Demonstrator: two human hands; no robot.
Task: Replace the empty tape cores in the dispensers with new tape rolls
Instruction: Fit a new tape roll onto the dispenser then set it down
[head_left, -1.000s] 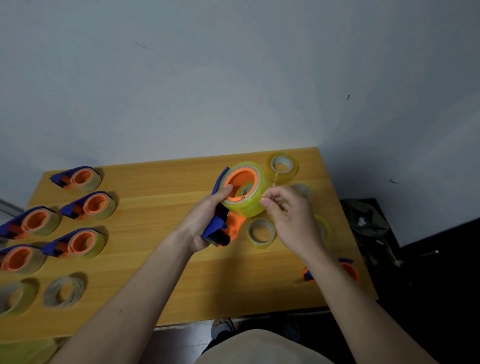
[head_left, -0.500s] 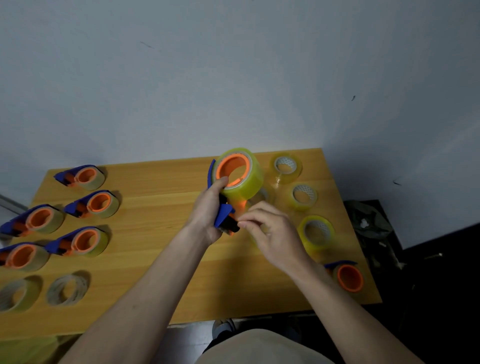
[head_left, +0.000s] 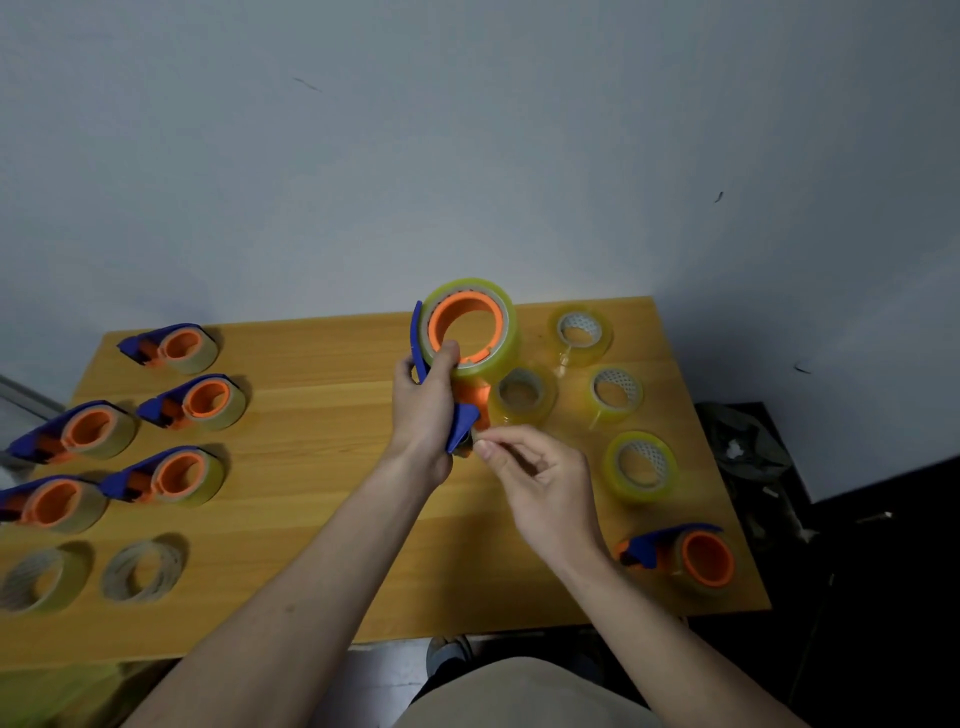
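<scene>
Currently held above table (head_left: 322, 525): dispenser (head_left: 457, 410) gripped in left hand (head_left: 423, 410), long axis running from new tape roll (head_left: 470, 325) at far end down to cutter end near body; right hand (head_left: 540, 480) nearer that end, fingers (head_left: 493, 448) pinched just beside it, apparently on tape's free end, film itself too faint to confirm; feeding tape across cutter likely next.
</scene>
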